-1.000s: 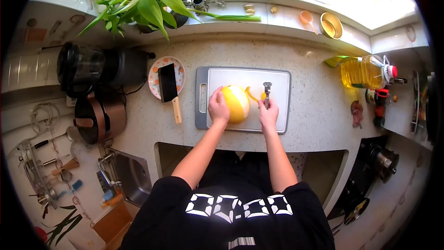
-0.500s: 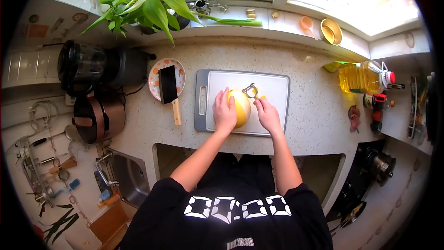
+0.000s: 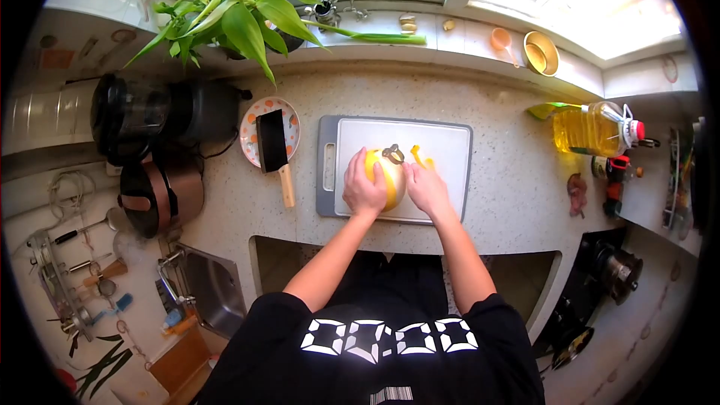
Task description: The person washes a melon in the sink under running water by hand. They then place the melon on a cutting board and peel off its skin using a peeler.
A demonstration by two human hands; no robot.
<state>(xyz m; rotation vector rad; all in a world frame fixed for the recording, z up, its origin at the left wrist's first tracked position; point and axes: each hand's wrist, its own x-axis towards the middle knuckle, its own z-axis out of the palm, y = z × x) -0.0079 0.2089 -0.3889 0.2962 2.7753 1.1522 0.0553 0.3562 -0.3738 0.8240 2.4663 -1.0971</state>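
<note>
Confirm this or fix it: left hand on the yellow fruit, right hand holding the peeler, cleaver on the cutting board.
Wrong about the cleaver: the head view shows it on the plate, not the cutting board. The left hand is on the yellow fruit and the right hand holds the peeler.

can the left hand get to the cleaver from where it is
Probably yes: the cleaver's handle juts off the plate, and nothing tall stands between. The left hand would have to leave the yellow fruit.
</note>
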